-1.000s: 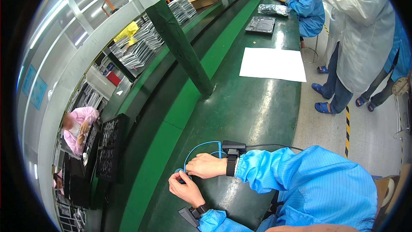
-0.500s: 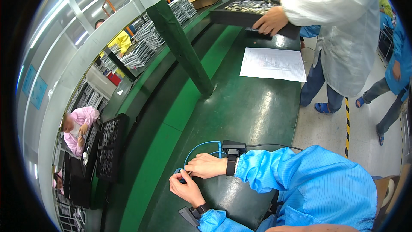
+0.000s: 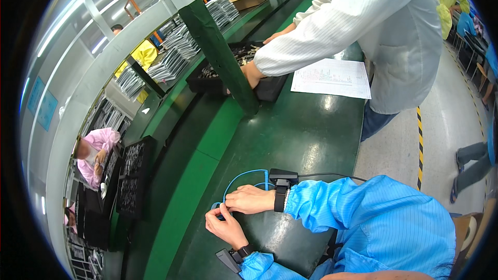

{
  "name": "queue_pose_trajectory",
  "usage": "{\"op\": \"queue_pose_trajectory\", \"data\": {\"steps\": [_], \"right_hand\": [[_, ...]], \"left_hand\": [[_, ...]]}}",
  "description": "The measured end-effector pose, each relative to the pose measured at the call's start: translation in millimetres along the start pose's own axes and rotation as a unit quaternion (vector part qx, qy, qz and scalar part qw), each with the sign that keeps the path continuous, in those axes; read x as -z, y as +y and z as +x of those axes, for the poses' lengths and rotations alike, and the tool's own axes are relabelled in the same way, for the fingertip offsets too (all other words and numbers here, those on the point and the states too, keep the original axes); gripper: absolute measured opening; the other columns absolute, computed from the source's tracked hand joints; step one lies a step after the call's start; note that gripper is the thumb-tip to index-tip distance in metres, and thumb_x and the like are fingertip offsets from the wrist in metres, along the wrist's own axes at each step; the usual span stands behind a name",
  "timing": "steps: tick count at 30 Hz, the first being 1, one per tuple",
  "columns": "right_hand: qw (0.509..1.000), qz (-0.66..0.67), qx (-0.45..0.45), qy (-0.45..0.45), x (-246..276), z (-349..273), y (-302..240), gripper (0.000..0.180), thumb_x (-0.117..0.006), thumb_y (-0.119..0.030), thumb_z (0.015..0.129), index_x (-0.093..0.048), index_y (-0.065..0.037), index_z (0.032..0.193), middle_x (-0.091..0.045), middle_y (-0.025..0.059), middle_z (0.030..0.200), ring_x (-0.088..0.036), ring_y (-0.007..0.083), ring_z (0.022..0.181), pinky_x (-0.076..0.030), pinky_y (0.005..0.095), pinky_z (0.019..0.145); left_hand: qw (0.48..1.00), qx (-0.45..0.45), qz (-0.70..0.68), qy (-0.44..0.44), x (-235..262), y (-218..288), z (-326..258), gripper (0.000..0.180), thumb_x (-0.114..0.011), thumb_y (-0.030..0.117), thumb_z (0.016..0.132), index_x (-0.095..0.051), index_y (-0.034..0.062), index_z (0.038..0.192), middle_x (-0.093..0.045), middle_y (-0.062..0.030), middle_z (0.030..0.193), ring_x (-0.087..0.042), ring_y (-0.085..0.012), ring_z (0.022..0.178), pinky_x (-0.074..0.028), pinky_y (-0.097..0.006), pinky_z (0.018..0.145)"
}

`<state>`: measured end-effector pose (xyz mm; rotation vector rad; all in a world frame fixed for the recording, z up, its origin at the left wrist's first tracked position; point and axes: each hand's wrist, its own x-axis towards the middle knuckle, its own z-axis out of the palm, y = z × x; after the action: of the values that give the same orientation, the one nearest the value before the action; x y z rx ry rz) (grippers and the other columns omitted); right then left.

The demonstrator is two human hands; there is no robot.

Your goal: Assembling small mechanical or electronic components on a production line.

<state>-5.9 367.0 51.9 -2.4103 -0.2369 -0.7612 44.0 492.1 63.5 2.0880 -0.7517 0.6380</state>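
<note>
Both my hands are close together over the green bench top (image 3: 244,150). My right hand (image 3: 250,199), the upper one, has its fingers curled at a thin blue cord (image 3: 239,175). The cord loops from my right wrist round to my fingers. Directly below, my left hand (image 3: 228,228) is closed, thumb and fingertips pinched at the cord's end. A small dark blue piece shows between the hands, mostly covered by the fingers. Each wrist wears a black strap with a dark box; a black cable (image 3: 332,175) leaves the right one.
A printed paper sheet (image 3: 332,79) lies farther along the bench. Beside it, a person in a white coat (image 3: 399,46) leans over with both hands at a black tray (image 3: 270,88). A green post (image 3: 220,54) rises from the bench. Another black tray (image 3: 136,176) stands across the conveyor.
The white-coated person has moved the black tray leftward and lowered it beyond the post. A person in blue at the far right has shifted. My hands have barely moved.
</note>
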Motion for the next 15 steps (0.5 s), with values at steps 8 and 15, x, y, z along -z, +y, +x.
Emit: {"op": "queue_pose_trajectory", "data": {"steps": [8, 15], "right_hand": [[0.999, 0.001, 0.0, 0.032, -3.3, 0.8, 2.3, 0.02, -0.058, -0.024, 0.084, -0.059, -0.003, 0.084, -0.058, 0.0089, 0.079, -0.06, 0.029, 0.075, -0.048, 0.0397, 0.062], [0.999, 0.034, -0.005, 0.035, 3.0, 2.8, -3.0, 0.018, -0.063, -0.017, 0.079, -0.056, -0.002, 0.086, -0.056, 0.0102, 0.085, -0.06, 0.0296, 0.076, -0.049, 0.039, 0.062]], "left_hand": [[1.0, 0.003, -0.005, 0.004, 0.0, 1.8, 2.0, 0.022, -0.06, 0.02, 0.087, -0.052, 0.0012, 0.08, -0.055, -0.0092, 0.073, -0.051, -0.0262, 0.07, -0.04, -0.039, 0.068], [1.0, -0.002, -0.018, 0.002, 1.0, 4.5, 4.2, 0.018, -0.06, 0.017, 0.086, -0.055, 0.0004, 0.083, -0.058, -0.0091, 0.074, -0.053, -0.0237, 0.068, -0.042, -0.038, 0.066]]}}
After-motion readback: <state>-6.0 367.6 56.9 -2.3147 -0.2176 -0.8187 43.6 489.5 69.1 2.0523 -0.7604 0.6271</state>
